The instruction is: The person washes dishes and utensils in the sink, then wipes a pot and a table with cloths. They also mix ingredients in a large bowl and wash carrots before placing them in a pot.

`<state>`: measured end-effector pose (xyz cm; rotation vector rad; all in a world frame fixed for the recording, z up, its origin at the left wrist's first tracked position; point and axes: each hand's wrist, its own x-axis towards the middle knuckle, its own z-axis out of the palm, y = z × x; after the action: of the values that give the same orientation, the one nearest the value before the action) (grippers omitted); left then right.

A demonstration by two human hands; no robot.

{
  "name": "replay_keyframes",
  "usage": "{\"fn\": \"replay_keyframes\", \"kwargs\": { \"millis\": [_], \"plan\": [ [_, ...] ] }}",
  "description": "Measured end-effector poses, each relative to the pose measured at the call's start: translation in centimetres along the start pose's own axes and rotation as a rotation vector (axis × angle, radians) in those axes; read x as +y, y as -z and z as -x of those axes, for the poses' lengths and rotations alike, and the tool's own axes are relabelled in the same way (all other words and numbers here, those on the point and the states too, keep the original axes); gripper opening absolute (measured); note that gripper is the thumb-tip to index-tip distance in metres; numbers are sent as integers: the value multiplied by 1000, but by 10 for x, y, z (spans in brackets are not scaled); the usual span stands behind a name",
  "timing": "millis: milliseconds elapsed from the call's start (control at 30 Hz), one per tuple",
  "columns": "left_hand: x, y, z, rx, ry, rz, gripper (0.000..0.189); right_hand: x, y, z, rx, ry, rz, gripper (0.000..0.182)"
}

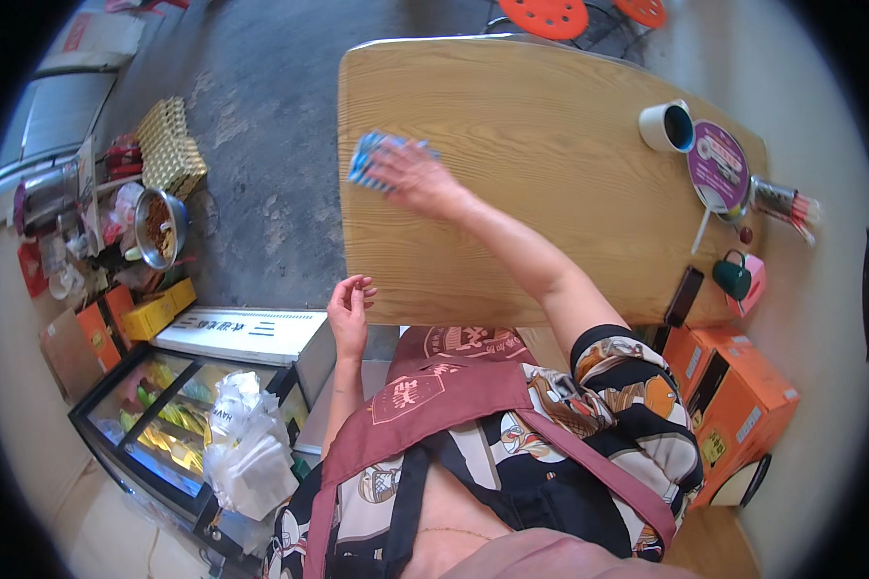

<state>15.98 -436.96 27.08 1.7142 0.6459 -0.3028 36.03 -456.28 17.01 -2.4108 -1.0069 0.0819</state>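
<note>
My right hand (pixel 413 177) lies spread over a blue-and-white cloth (pixel 368 163) and presses it to the wood-grain tabletop (pixel 521 203), close to its left edge. Parts of the cloth stick out past my fingers; the rest is hidden under the palm. My left hand (pixel 350 307) hovers by the near left corner of the table, fingers loosely curled with nothing seen in them. The right arm reaches across the tabletop.
Along the table's right side are a white mug (pixel 655 129), a purple hand fan (pixel 718 163), a metal holder (pixel 773 197), a phone (pixel 684 295) and a green cup (pixel 731 276). Orange stools (pixel 547 16) stand beyond. A glass-topped display fridge (pixel 181 412) is at the left.
</note>
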Motion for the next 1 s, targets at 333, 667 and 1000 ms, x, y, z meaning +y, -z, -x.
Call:
{"fn": "replay_keyframes", "kwargs": {
  "millis": [333, 667, 1000],
  "plan": [
    [-9, -31, -7, -206, -75, -22, 20, 132, 108, 353, 417, -1194, 554, 64],
    [-15, -4, 42, -51, -25, -23, 19, -64, -35, 86, 185, -559, 243, 56],
    [-25, 65, 48, 3, -81, 8, 19, -171, -55, 238, -164, -6, 254, 52]
  ]
}}
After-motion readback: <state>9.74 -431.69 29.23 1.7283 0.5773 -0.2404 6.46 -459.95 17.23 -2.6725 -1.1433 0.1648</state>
